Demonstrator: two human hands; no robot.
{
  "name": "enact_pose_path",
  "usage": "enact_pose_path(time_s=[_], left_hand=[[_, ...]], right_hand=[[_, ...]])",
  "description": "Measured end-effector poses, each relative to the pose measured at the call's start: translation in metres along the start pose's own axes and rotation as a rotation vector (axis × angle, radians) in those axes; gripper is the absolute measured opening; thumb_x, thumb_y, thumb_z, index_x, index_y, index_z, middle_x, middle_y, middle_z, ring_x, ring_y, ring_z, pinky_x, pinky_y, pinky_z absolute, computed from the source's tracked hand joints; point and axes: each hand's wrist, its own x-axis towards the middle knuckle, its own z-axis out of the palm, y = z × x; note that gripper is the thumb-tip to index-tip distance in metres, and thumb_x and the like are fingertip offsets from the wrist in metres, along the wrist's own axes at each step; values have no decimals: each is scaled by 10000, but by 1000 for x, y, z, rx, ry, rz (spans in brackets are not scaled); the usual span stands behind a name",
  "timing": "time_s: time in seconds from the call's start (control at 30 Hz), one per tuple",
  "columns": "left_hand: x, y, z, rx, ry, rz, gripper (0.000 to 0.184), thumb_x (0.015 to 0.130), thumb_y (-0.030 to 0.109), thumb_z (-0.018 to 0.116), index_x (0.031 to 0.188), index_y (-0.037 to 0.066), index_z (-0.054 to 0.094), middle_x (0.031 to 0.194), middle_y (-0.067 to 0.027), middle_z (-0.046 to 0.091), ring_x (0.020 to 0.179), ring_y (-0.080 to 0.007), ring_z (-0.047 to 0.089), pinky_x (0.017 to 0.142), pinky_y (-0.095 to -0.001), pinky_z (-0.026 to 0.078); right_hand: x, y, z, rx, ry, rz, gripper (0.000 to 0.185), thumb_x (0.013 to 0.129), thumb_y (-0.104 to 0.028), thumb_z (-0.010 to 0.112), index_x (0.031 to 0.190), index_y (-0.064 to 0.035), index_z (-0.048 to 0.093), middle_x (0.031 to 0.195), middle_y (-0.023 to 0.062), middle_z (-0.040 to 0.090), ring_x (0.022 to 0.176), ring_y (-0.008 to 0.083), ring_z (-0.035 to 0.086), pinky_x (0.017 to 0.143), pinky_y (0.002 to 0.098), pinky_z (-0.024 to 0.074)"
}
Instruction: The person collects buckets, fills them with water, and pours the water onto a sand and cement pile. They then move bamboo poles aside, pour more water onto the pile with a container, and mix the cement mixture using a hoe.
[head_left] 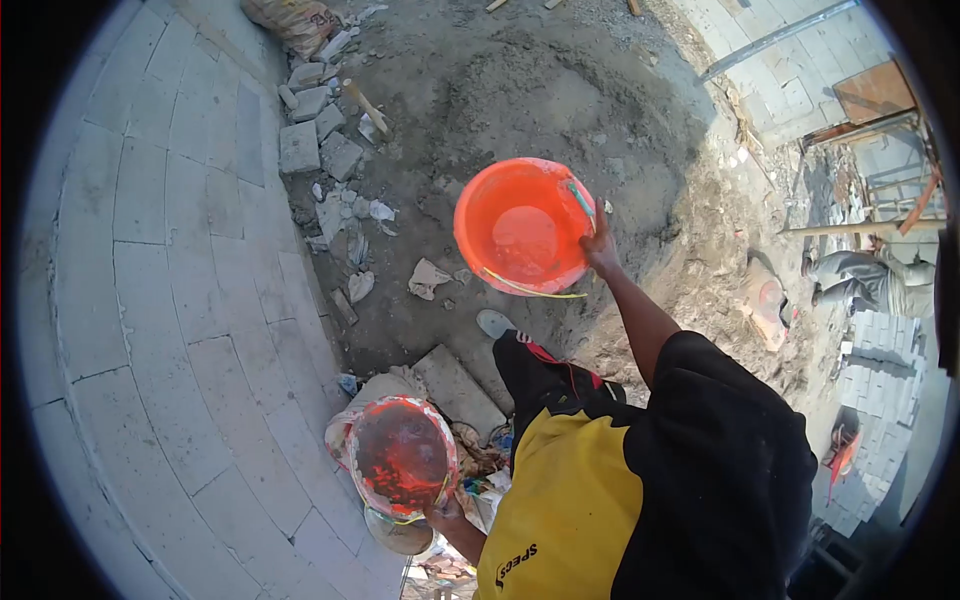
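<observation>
My right hand point(600, 245) is closed on the rim of an orange bucket point(490, 235), held out over the ground with its opening facing me. A thin yellow-green handle point(530, 290) hangs along its lower edge. By my fingers is a teal strip point(580, 198) on the rim, its kind unclear. Lower left, my left hand point(448, 513) is closed at the edge of a second bucket point(405, 455), orange and coated with grey cement residue. A yellowish handle passes close to those fingers, so whether they grip rim or handle is hard to tell.
A pale block wall point(190, 300) runs along the left. Broken blocks point(310, 130) and rubble lie at its foot, with a flat slab point(458, 388) near my foot. Ahead is a grey sand or mortar heap point(560, 100). Another person point(865, 280) is at the far right, near stacked blocks point(880, 370).
</observation>
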Motion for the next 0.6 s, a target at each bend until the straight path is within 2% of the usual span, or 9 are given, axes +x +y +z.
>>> enact_pose_path(time_s=[0.07, 0.1, 0.17, 0.23, 0.33, 0.4, 0.47, 0.53, 0.6], left_hand=[[45, 11, -1, -104, 262, 372, 480, 717, 322, 871, 676, -21, 538, 701, -175, 559, 617, -363, 567, 551, -443, 462], [55, 19, -5, -189, 290, 205, 459, 710, 304, 853, 709, -26, 534, 729, -178, 560, 637, -363, 570, 564, -446, 466], [66, 48, -10, -401, 281, -318, 427, 697, 268, 819, 776, -35, 528, 786, -185, 562, 678, -364, 575, 589, -453, 474], [89, 66, -7, -493, 285, -472, 413, 683, 232, 784, 842, -45, 522, 843, -192, 563, 718, -364, 581, 614, -459, 482], [125, 95, -10, -536, 282, -510, 427, 663, 178, 733, 943, -59, 513, 928, -202, 566, 778, -364, 589, 652, -468, 495], [138, 113, -11, -551, 279, -504, 458, 650, 142, 698, 1009, -68, 507, 985, -208, 567, 819, -365, 595, 678, -474, 503], [163, 126, -14, -549, 251, -493, 503, 637, 106, 664, 1076, -77, 501, 1042, -215, 569, 859, -365, 600, 703, -480, 511], [187, 129, -20, -514, 212, -467, 559, 624, 70, 629, 1143, -87, 495, 1099, -222, 570, 899, -365, 606, 728, -486, 519], [215, 129, -31, -376, 144, -332, 622, 610, 34, 594, 1209, -96, 488, 1156, -229, 572, 939, -366, 612, 753, -493, 527]], right_hand=[[9, 25, -60, -248, 125, 80, 987, 731, -84, 544, 1557, -147, 8, 834, 261, 659, 715, 422, 632, 664, 514, 485], [15, 32, -89, -369, 147, 132, 983, 727, -86, 536, 1556, -145, 11, 827, 271, 661, 729, 461, 633, 679, 545, 481], [39, 30, -150, -633, 127, 234, 970, 753, -99, 560, 1554, -142, 15, 840, 262, 668, 748, 448, 649, 679, 536, 500], [68, 8, -190, -866, 90, 265, 904, 814, -136, 565, 1552, -138, 42, 857, 251, 677, 776, 418, 673, 683, 519, 521], [139, -3, -234, -1108, 82, 312, 655, 956, -202, 447, 1535, -131, 149, 892, 222, 700, 854, 364, 698, 706, 509, 547], [190, -20, -267, -1250, 106, 361, 461, 1007, -217, 359, 1446, -76, 366, 946, 209, 707, 939, 336, 693, 717, 530, 556], [247, -25, -298, -1212, 282, 345, 382, 1004, -230, 381, 1287, -28, 541, 967, 217, 706, 957, 322, 693, 690, 552, 557], [266, -94, -312, -1183, 512, 333, 329, 977, -221, 442, 1131, -17, 649, 965, 232, 703, 901, 308, 708, 754, 616, 522], [286, -140, -324, -1345, 654, 262, 285, 938, -185, 503, 1125, -31, 653, 932, 216, 711, 857, 343, 711, 773, 641, 510]])
